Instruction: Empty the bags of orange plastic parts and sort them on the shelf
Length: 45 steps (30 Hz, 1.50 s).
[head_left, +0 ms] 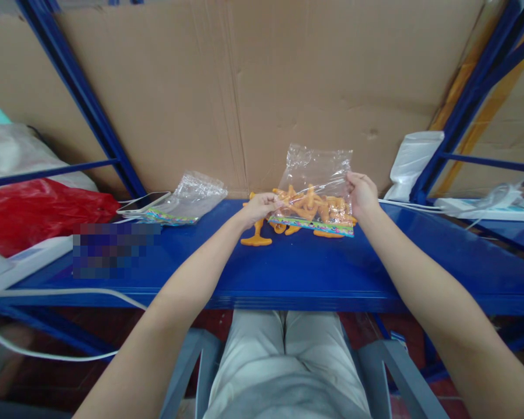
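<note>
A clear plastic bag (318, 174) with a coloured strip along its lower edge stands on the blue shelf (288, 267), partly filled with orange plastic pieces (314, 206). My right hand (361, 195) pinches the bag's right side. My left hand (262, 208) is closed at the bag's left edge, fingers touching the bag and the orange pieces there. Several loose orange pieces (257, 235) lie on the shelf under and beside the bag.
A pile of empty clear bags (187, 201) lies to the left next to a phone (143, 203). A red bag (35, 212) and white cables (48, 291) sit far left. A white power strip (475, 206) and white bag (413, 160) are at right. Cardboard (244, 87) backs the shelf.
</note>
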Available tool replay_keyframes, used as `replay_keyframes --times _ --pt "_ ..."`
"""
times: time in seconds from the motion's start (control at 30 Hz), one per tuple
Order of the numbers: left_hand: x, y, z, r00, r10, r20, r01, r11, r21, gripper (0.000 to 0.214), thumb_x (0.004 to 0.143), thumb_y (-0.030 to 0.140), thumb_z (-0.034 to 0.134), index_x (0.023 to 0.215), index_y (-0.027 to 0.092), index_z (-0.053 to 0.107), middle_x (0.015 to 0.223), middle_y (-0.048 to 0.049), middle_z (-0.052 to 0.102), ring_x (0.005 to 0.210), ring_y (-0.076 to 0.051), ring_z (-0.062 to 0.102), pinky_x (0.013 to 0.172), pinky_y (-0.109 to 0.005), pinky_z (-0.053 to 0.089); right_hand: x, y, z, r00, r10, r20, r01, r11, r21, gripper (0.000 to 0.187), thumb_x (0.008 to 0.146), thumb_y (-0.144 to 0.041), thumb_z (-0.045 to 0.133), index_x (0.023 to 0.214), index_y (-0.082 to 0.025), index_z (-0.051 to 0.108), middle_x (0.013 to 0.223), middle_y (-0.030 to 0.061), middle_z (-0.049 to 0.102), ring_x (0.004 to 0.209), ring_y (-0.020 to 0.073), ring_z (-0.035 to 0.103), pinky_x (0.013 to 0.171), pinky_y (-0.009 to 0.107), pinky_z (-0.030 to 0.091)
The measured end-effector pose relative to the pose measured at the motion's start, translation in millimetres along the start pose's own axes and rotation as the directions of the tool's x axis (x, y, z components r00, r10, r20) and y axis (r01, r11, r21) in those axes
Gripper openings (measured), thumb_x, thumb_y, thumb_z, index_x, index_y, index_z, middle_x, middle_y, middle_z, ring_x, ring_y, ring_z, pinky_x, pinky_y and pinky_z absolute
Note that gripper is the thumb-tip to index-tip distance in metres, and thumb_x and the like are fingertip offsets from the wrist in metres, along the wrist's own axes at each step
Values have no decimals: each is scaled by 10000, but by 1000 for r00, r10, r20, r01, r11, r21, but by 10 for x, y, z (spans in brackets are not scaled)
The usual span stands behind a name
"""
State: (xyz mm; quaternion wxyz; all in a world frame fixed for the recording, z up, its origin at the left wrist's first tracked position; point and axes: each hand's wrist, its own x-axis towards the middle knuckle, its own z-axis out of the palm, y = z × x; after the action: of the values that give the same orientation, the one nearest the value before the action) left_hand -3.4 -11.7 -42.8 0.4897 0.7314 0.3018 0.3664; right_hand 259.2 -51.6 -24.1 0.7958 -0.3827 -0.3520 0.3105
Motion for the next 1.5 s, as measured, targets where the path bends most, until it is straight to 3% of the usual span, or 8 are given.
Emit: replay_keyframes --times 0.23,0.47,0.7,0.83,1.03,1.27,1.4,1.5 --pt "-61 56 5 988 -131 80 140 982 -124 195 839 314 755 793 136 690 700 -49 729 573 -124 662 560 -218 493 -141 -131 87 988 150 -35 -147 987 65 217 742 -116 638 659 -218 466 577 -68 478 497 82 448 441 190 383" --pt "-41 73 108 968 -132 -214 89 976 -198 306 952 411 646 806 141 649 671 -36 716 504 -113 642 545 -219 503 -248 -78 149 953 283 110 -285 959 2 187 715 -113 579 640 -222 445 558 -42 489 461 95 431 430 219 408" --pt "-57 124 114 946 -139 -293 69 969 -238 260 998 258 529 811 132 658 675 -38 712 501 -112 621 579 -238 512 -252 -48 160 976 214 47 -215 977 12 226 671 -76 562 623 -225 399 545 -56 451 449 89 401 419 216 362" --pt "-71 183 112 947 -143 -287 56 955 -290 274 986 235 520 759 134 637 685 -45 709 491 -112 611 563 -240 496 -290 -92 186 964 263 22 -264 963 46 188 681 -74 527 620 -219 424 539 -45 469 451 94 398 418 216 346" --pt "-70 178 101 934 -195 -300 86 936 -341 319 1011 359 506 808 155 644 667 -39 698 509 -120 612 572 -249 508 -319 -68 198 923 351 160 -356 935 3 162 732 -127 550 623 -216 471 532 -22 505 464 105 424 434 219 378" --pt "-76 153 139 940 -184 -289 103 957 -272 186 932 127 584 753 173 611 562 20 609 477 -105 561 535 -219 464 -327 -37 182 951 279 130 -275 960 -55 295 821 -193 664 621 -223 449 543 -42 497 475 105 442 434 217 394" --pt "-53 136 109 954 -182 -240 104 946 -306 201 937 251 618 759 160 645 654 -38 673 566 -143 627 607 -276 524 -332 -25 165 960 249 127 -239 967 -85 368 795 -151 722 605 -215 414 550 -59 485 478 85 441 454 193 390" --pt "-26 113 84 932 -211 -296 109 939 -326 296 982 353 564 778 157 653 637 -54 666 556 -156 627 598 -291 519 -364 -19 171 947 267 177 -253 962 -102 342 805 -133 692 606 -212 426 560 -58 497 481 87 437 458 195 390"
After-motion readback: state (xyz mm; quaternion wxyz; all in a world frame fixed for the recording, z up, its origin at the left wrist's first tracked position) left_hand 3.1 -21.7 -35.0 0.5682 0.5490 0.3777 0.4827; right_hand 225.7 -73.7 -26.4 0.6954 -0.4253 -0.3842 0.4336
